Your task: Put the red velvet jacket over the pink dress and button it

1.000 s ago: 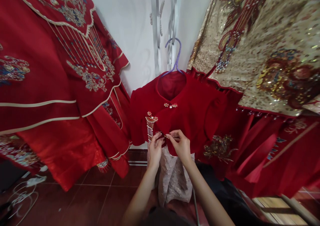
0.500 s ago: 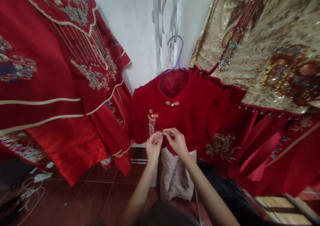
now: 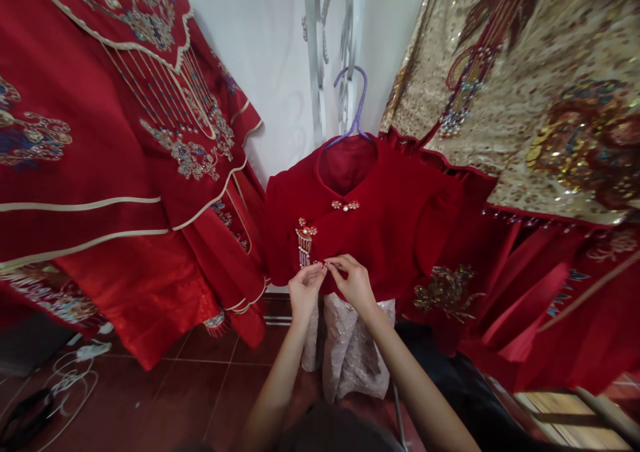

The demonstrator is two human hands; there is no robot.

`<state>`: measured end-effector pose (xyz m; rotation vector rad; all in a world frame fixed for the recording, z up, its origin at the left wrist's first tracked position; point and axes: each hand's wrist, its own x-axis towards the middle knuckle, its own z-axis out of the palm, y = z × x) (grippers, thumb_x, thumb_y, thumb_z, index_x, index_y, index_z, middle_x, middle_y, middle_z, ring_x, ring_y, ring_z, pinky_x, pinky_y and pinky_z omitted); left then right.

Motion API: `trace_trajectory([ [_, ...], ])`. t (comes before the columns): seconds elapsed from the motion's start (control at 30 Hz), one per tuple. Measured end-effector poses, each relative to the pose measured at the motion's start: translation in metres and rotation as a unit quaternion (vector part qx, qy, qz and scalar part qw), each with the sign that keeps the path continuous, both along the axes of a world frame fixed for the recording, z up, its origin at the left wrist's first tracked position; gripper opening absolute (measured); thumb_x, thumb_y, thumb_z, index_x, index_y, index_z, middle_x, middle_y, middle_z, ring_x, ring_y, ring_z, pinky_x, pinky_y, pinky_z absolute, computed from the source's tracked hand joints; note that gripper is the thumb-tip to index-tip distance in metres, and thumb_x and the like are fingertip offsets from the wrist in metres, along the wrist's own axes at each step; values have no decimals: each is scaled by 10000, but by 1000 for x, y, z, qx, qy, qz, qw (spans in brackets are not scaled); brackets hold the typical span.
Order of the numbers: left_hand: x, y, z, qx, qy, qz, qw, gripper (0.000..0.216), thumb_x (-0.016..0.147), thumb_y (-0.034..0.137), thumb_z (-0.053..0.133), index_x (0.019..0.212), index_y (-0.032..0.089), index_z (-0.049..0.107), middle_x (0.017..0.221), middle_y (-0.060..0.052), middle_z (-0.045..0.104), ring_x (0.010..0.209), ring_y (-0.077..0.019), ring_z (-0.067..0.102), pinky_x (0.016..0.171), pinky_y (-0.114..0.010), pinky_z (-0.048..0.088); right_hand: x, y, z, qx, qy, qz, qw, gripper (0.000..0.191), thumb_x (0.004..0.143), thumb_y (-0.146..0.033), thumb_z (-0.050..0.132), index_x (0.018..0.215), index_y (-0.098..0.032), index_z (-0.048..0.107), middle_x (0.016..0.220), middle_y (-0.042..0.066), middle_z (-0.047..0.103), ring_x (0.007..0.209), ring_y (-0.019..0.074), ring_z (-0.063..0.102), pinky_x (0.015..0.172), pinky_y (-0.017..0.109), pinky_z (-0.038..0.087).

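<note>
A small red velvet jacket [image 3: 380, 225] hangs on a purple hanger [image 3: 356, 105] in front of me. A jewelled clasp [image 3: 345, 205] sits at its neck and a beaded tassel [image 3: 303, 242] hangs lower down at its left. My left hand [image 3: 303, 291] and my right hand [image 3: 354, 284] meet at the jacket's front edge, just right of the tassel. Both pinch a small jewelled fastener [image 3: 327, 264] there, fingers pressed together. A pale sequinned skirt [image 3: 350, 352] hangs below my hands.
A large red embroidered robe [image 3: 110, 172] hangs at the left. A gold sequinned garment [image 3: 540, 85] over red cloth hangs at the right. A white metal rack [image 3: 315, 52] stands against the white wall. White cables [image 3: 65, 379] lie on the dark red tiled floor.
My hands have risen slightly along the jacket's front edge and stay pinched together at the fastener. The view has shifted a little.
</note>
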<state>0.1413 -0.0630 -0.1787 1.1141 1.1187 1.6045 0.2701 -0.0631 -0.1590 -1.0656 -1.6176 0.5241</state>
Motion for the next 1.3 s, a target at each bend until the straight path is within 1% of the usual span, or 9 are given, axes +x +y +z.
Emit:
trace_trajectory([
  [0.33, -13, 5, -1, -3, 85, -39, 996, 196, 675, 211, 704, 853, 130, 726, 828, -87, 754, 765, -187, 710, 778, -320, 561, 0, 2, 0, 46, -24, 0, 999, 186, 891, -205, 544, 936, -234, 723, 921, 38, 664, 882, 161, 646, 835, 289, 518],
  [0.5, -18, 10, 2, 26, 133, -84, 987, 151, 710, 210, 675, 839, 140, 707, 830, -71, 741, 766, -166, 692, 753, -284, 538, -4, 2, -7, 52, -7, -39, 998, 208, 905, -222, 520, 978, -227, 715, 972, 58, 649, 913, 169, 636, 859, 309, 527],
  [0.63, -20, 7, 3, 39, 132, 2, 991, 214, 735, 172, 632, 941, 149, 684, 891, -67, 723, 783, -144, 667, 744, -260, 522, 0, -8, -3, 13, 7, -68, 998, 232, 912, -251, 503, 1036, -221, 697, 1046, 80, 630, 933, 177, 632, 819, 313, 560],
  [0.73, -23, 4, 3, 53, 110, 66, 990, 191, 738, 188, 645, 924, 151, 671, 896, -66, 712, 771, -142, 655, 758, -272, 522, 8, -19, 5, 7, 31, -95, 995, 221, 913, -256, 488, 991, -214, 691, 1025, 82, 634, 915, 177, 634, 762, 300, 575],
  [0.87, -23, 3, 3, 67, 141, 39, 987, 133, 758, 208, 651, 879, 160, 679, 874, -62, 700, 781, -153, 654, 777, -285, 519, 9, -23, 8, -15, 41, -105, 994, 201, 906, -265, 486, 970, -199, 665, 979, 86, 647, 825, 169, 643, 697, 290, 577],
  [0.97, -17, 2, 3, 92, 231, 0, 969, 188, 788, 190, 629, 966, 185, 692, 928, -64, 677, 826, -164, 644, 788, -292, 513, 3, -17, -1, -43, 41, -71, 996, 219, 888, -270, 509, 1059, -185, 616, 1039, 103, 641, 894, 184, 646, 734, 308, 582],
  [1.1, -14, 0, 2, 129, 362, 13, 923, 259, 824, 169, 597, 1064, 227, 674, 930, -56, 636, 871, -191, 598, 833, -332, 486, -5, -4, -18, -64, 55, -30, 996, 306, 867, -274, 536, 1157, -174, 536, 1117, 121, 621, 1010, 197, 627, 834, 352, 570],
  [1.2, -18, -1, 2, 147, 397, 19, 906, 186, 861, 225, 588, 1031, 219, 663, 956, -61, 632, 935, -209, 584, 867, -344, 470, -6, 1, -26, -70, 68, -38, 995, 243, 870, -291, 533, 1081, -170, 546, 1017, 104, 631, 918, 182, 638, 808, 348, 573],
  [1.3, -24, -1, 1, 162, 391, 7, 906, 133, 885, 258, 573, 980, 217, 656, 951, -54, 653, 935, -199, 598, 866, -326, 471, -5, 3, -29, -59, 68, -34, 995, 208, 850, -312, 570, 1012, -181, 565, 982, 85, 619, 894, 174, 632, 799, 339, 573],
])
